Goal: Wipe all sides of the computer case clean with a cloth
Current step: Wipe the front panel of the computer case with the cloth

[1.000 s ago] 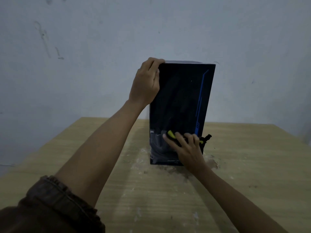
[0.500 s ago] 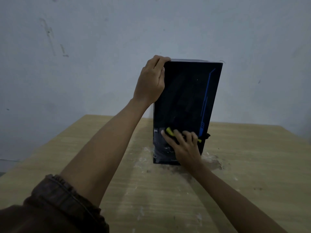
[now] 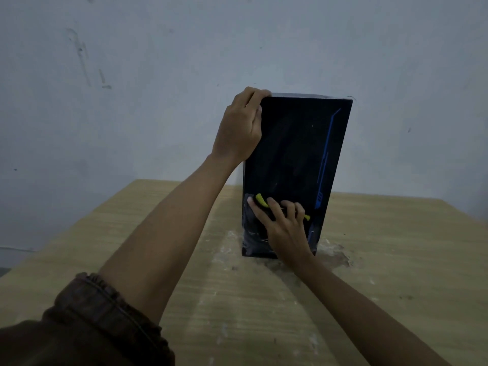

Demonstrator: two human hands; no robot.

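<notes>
Right hand (image 3: 284, 228), fingers spread flat, presses a dark, yellow-edged cloth (image 3: 260, 200) on the lower front panel of the upright computer case (image 3: 293, 154) on the wooden table (image 3: 396, 260). Left hand (image 3: 241, 128), fingers curled, clamps its top left corner. Front apparently in progress; other sides hidden.

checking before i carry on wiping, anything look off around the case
Whitish, dusty patches mark the table around the foot of the computer case, in front and to its right, like scuffed residue. The case stands upright, left hand gripping its top corner, right hand pressing the cloth low on its front. Nothing else stands out.
</notes>
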